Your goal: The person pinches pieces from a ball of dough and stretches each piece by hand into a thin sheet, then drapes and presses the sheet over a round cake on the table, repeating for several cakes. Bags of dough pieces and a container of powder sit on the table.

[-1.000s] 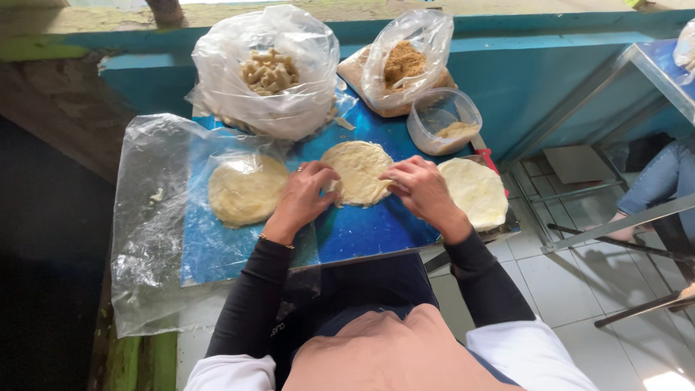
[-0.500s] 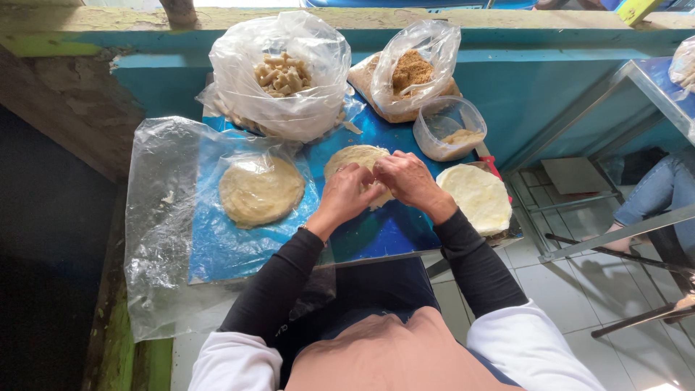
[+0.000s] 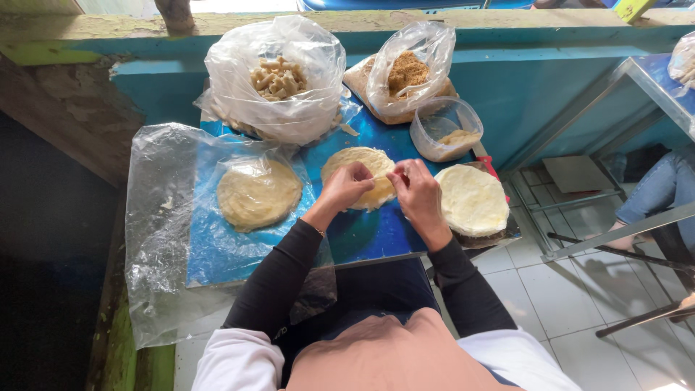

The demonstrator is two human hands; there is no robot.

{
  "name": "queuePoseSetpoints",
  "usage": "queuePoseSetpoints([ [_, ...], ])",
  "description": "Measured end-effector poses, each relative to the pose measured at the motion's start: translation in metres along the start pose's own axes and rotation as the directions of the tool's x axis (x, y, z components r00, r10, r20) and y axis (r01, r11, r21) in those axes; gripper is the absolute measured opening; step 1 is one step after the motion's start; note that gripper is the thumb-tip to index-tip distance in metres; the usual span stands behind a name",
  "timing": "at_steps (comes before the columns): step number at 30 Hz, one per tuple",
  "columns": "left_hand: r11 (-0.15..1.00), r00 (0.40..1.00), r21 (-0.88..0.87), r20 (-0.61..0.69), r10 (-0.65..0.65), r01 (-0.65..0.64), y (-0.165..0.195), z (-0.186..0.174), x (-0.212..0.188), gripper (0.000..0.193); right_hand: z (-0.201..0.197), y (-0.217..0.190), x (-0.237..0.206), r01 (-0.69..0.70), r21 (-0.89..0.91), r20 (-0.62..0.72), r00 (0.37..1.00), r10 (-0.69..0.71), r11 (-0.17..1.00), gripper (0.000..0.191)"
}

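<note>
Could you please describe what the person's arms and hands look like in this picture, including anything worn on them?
Both arms are covered by long, close-fitting black sleeves that reach the wrists, with looser white sleeves over the upper arms near the shoulders. The left hand and the right hand are bare, with no gloves. A thin bracelet or band shows at the left wrist; no rings can be made out.
</note>
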State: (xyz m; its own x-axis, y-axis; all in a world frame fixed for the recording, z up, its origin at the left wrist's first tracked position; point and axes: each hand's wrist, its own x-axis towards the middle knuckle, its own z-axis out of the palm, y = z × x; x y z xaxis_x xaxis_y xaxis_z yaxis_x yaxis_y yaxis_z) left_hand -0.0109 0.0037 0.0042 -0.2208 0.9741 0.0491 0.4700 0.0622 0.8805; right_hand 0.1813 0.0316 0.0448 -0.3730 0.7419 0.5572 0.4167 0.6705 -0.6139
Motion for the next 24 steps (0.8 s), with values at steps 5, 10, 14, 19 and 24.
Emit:
queuePoseSetpoints([
  [5,0.997,0.998,0.045,-0.014,-0.055,0.056,0.001,0.003,0.005,0.029,0.003,-0.007,-0.018,0.059,-0.059,0.02,0.998,-0.058,0.996,0.023],
  [10,0.993,0.999,0.114,-0.015,-0.034,0.036,0.002,0.005,0.003,0.03,0.003,-0.013,-0.015,0.359,-0.19,0.072,0.933,-0.352,0.914,0.022],
  [14,0.967,0.998,0.251,-0.039,0.043,-0.032,0.006,0.006,0.005,0.031,0.003,-0.013,-0.014,0.36,-0.182,0.053,0.933,-0.357,0.915,0.013],
  [19,0.995,0.977,0.07,0.193,-0.086,0.074,0.01,0.0,0.027,0.036,0.003,-0.009,-0.016,0.402,-0.151,0.04,0.915,-0.401,0.903,0.018],
  [24,0.981,0.95,0.153,0.303,0.071,-0.122,0.008,0.002,0.049,0.024,0.004,-0.002,-0.026,0.499,-0.16,0.074,0.866,-0.494,0.851,0.017],
])
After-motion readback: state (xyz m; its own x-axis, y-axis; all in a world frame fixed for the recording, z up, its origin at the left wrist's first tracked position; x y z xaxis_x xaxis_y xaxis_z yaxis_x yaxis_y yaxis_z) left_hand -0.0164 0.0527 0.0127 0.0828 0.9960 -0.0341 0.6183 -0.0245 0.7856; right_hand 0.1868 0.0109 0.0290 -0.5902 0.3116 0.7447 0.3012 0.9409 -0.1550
